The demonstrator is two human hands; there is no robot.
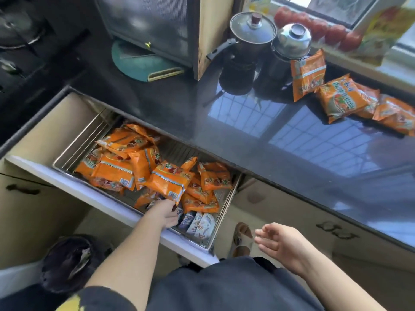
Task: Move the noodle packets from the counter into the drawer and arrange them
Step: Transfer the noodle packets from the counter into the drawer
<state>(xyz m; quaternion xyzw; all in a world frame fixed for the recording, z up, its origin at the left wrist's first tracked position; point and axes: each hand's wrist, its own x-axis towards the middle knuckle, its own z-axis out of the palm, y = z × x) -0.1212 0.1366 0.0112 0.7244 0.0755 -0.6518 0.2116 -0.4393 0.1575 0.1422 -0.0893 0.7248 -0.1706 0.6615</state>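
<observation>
Head view, kitchen counter and open drawer.

Drawer (67, 176): pulled out below the counter, metal-lined, holding a loose heap of orange noodle packets (125, 162) lying at mixed angles, some overlapping. At its near right corner stands a row of white and purple patterned pouches (197, 223), on edge, just beside the orange heap.

Left hand (167, 213): reaches over the drawer's front edge, fingers curled onto the lower edge of one orange packet (171, 179). That packet sits tilted on top of the heap near the drawer's middle. The exact grip is partly hidden by the packet.

Right hand (281, 242): held in the air to the right of the drawer, palm turned up and inward, fingers loosely spread, holding nothing.

Counter (247, 140): dark, glossy, reflecting a window grille. Remaining packets (343, 101): a cluster of orange ones at the far right of the counter, overlapping one another; one leans against a steel pot.

Other items: two lidded pots (269, 39) at the back of the counter, side by side; a row of tomatoes (318, 28) on the sill behind them; a green round board (139, 61) under a cabinet; a sandalled foot (242, 239) on the floor below.
</observation>
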